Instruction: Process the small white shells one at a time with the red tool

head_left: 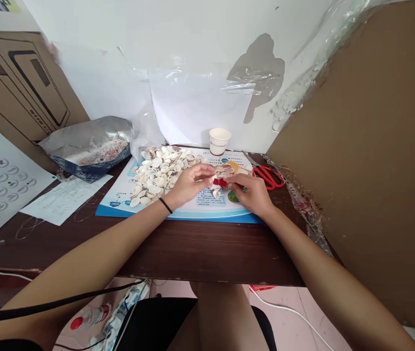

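Note:
Over the printed poster (pixel 185 213), both of my hands meet close together. Between the fingertips of my right hand (pixel 252 192) is a small red object (pixel 219 182), its exact kind too small to make out. My left hand (pixel 193 184), with a black band on the wrist, pinches a small white shell (pixel 214 180) against the red object's left end. Another pale shell (pixel 216 194) sits just below them. A large heap of white and brownish shells (pixel 160 178) spreads to the left of my left hand. Some longer shells (pixel 225 169) lie behind my fingers.
Red-handled scissors (pixel 268 177) lie right of my right hand. A paper cup (pixel 219 141) stands at the back near the wall. An open bag of small pinkish bits (pixel 96 153) is at left, beside a paper sheet (pixel 65 199). A cardboard panel (pixel 371 161) bounds the right.

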`<state>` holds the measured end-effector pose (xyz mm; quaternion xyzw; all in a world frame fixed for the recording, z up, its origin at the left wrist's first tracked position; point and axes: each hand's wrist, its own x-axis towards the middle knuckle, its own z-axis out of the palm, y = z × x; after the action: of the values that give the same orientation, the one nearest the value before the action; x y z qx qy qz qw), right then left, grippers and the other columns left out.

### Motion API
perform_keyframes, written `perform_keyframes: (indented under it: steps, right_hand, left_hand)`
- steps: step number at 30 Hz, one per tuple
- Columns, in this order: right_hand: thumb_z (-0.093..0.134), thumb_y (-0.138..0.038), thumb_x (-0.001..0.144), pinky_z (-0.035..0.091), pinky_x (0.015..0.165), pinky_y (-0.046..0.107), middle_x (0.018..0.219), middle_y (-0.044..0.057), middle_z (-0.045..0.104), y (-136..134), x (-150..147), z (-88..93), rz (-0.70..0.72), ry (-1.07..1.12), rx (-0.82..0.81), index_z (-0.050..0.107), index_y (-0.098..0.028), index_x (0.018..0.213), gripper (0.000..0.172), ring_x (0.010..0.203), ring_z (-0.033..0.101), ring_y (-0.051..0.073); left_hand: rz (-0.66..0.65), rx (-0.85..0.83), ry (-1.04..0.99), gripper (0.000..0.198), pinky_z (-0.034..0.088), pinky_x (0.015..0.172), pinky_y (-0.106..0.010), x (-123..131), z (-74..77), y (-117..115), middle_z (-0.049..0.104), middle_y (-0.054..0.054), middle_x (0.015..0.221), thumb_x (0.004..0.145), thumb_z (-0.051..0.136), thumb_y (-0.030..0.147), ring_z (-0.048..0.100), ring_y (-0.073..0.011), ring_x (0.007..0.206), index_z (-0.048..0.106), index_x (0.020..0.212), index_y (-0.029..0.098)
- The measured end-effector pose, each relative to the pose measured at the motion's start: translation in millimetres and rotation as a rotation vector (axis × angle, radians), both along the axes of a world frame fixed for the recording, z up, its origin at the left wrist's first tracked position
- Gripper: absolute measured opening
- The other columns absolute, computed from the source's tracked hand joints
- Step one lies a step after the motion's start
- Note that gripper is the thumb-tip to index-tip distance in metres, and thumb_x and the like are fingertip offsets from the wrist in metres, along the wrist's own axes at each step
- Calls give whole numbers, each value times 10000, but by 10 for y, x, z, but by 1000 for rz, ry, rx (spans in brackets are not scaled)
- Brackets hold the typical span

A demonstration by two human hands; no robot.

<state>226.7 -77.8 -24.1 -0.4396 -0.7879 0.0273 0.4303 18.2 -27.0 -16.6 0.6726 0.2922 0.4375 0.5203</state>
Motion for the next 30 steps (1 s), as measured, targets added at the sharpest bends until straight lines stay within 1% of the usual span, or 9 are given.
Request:
perform_keyframes:
  steps: [4, 8, 11, 13, 15, 18, 22, 26, 30]
  right_hand:
    - [520, -106, 848, 574, 774, 359, 888, 57, 750, 11, 13, 0, -13, -72, 66, 732, -205, 915, 243, 862, 701, 214]
    - [511, -160, 892, 572, 805, 351, 923, 53, 750, 1, -35, -20, -52, 6, 96, 723, -216, 954, 228, 877, 699, 199]
    - [507, -197, 912, 575, 792, 352, 911, 48, 753, -17, -62, -4, -74, 54, 125, 723, -221, 951, 221, 856, 704, 194]
    - [507, -214, 921, 580, 791, 354, 919, 44, 758, -29, -71, 11, -110, 93, 144, 722, -229, 961, 220, 858, 707, 194]
    - [517, -230, 924, 584, 799, 354, 938, 42, 763, -37, -79, 15, -143, 113, 142, 725, -240, 974, 214, 872, 712, 195]
    - [549, -235, 917, 588, 804, 337, 968, 45, 768, -35, -94, -15, -134, 97, 105, 733, -237, 1004, 204, 884, 721, 191]
    - [566, -225, 908, 587, 790, 311, 981, 43, 770, -25, -113, -68, -148, 69, 67, 743, -234, 1036, 218, 881, 728, 186]
    - [556, -190, 895, 581, 783, 309, 981, 44, 768, -30, -104, -75, -137, 50, 63, 743, -238, 1045, 244, 876, 726, 189]
    - [506, -115, 863, 564, 770, 315, 907, 58, 750, -37, -91, -52, -87, -33, 100, 742, -208, 947, 267, 860, 698, 198]
  left_hand:
    - [14, 27, 14, 248, 541, 727, -317, 3, 41, -16, 674, -73, 986, 774, 742, 306, 624, -137, 780, 644, 951, 163]
    - [10, 15, 11, 258, 534, 729, -313, 3, 50, -16, 665, -74, 1028, 773, 738, 315, 619, -137, 793, 643, 964, 169]
    - [24, -31, -26, 251, 528, 726, -311, 4, 36, -4, 662, -67, 1010, 766, 741, 304, 609, -128, 771, 633, 946, 166]
    - [36, -39, -42, 251, 526, 731, -306, 5, 25, 7, 660, -63, 999, 756, 749, 295, 611, -135, 804, 630, 935, 165]
    - [23, -25, -36, 251, 528, 734, -306, 6, 18, 13, 656, -64, 1001, 753, 749, 288, 615, -145, 837, 632, 940, 167]
    - [-16, 12, 4, 253, 534, 745, -317, 7, 22, 8, 649, -74, 1030, 763, 737, 285, 618, -157, 870, 633, 960, 167]
    - [-3, 37, 16, 254, 539, 752, -322, 8, 40, -16, 647, -74, 1029, 756, 741, 282, 617, -162, 884, 625, 949, 165]
    - [8, -13, -10, 257, 542, 715, -321, 15, 35, -12, 651, -64, 975, 737, 755, 278, 621, -149, 806, 629, 928, 162]
    - [64, -132, -129, 253, 526, 685, -295, 26, 3, 42, 645, -30, 871, 707, 777, 263, 601, -120, 727, 596, 852, 162]
